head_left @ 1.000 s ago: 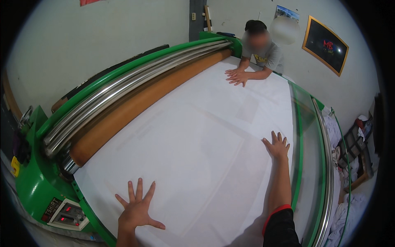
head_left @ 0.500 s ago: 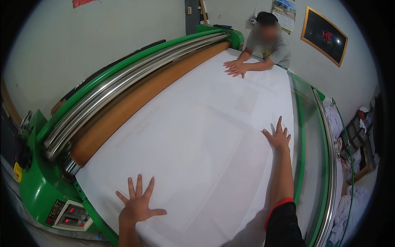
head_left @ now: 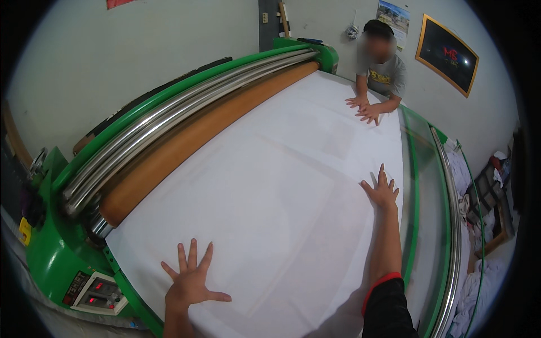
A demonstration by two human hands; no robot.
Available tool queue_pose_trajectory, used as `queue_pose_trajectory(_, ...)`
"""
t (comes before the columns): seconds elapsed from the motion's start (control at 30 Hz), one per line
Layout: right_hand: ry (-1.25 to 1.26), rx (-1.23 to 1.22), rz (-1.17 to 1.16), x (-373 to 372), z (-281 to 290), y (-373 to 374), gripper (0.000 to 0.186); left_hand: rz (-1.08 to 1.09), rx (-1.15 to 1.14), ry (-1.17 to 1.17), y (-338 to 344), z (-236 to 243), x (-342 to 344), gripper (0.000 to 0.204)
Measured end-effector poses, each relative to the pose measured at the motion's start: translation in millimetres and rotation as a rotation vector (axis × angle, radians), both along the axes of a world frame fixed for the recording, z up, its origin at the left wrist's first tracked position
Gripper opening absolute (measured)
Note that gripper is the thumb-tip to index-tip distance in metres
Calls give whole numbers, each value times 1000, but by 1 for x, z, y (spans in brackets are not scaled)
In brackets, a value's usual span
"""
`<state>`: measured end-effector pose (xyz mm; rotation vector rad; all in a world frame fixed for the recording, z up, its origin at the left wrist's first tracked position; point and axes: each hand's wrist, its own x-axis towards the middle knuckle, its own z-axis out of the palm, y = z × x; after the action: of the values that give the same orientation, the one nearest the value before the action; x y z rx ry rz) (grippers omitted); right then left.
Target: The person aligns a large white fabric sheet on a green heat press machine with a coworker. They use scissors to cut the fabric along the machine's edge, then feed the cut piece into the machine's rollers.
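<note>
my left hand (head_left: 189, 286) and right hand (head_left: 384, 194) lie splayed, gripping nothing, on white sheet (head_left: 253, 186): likely light, floppy; hold its edge (head_left: 399, 147).

Co-worker's face (head_left: 376, 48) blurred; red patch (head_left: 116, 3) cut by top edge; white sheet (head_left: 265, 203), black sleeve (head_left: 387, 310) by bottom.

Black sleeve (head_left: 386, 310) on the right, red band (head_left: 387, 276) around its edge. Left hand (head_left: 190, 286), right hand (head_left: 384, 195) both bare.
</note>
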<state>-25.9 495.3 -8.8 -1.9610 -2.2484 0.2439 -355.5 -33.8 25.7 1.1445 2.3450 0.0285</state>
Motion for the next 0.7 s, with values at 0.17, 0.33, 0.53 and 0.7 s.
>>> queue_pose_trajectory(0.17,-71,-28,0,-1,4,-2,109,-7,-10,5,1,1,0,175)
queue_pose_trajectory(0.33,-88,7,16,-10,14,-19,89,16,-16,16,-2,2,3,178)
queue_pose_trajectory(0.53,-176,242,122,-39,21,-31,84,20,-17,18,2,9,2,178)
queue_pose_trajectory(0.7,-91,25,160,-60,13,-48,87,58,-1,-1,1,10,4,176)
